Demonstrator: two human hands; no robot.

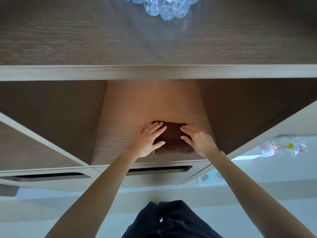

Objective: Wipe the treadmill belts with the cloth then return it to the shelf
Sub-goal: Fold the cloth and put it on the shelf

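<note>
Cloth (172, 137): dark brown, thick terry texture, folded into a compact rectangular pad. It lies flat on the shelf (130, 107), toward the front and right of centre in the open wood-grain compartment, with its folded edge facing the front. Both side edges are partly covered from view.

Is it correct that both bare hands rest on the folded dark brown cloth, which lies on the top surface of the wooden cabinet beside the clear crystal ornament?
Not quite. Both hands, left hand and right hand, do rest on the folded dark brown cloth, but the head view shows it inside the open wooden shelf compartment, below the top surface with the clear crystal ornament.
</note>
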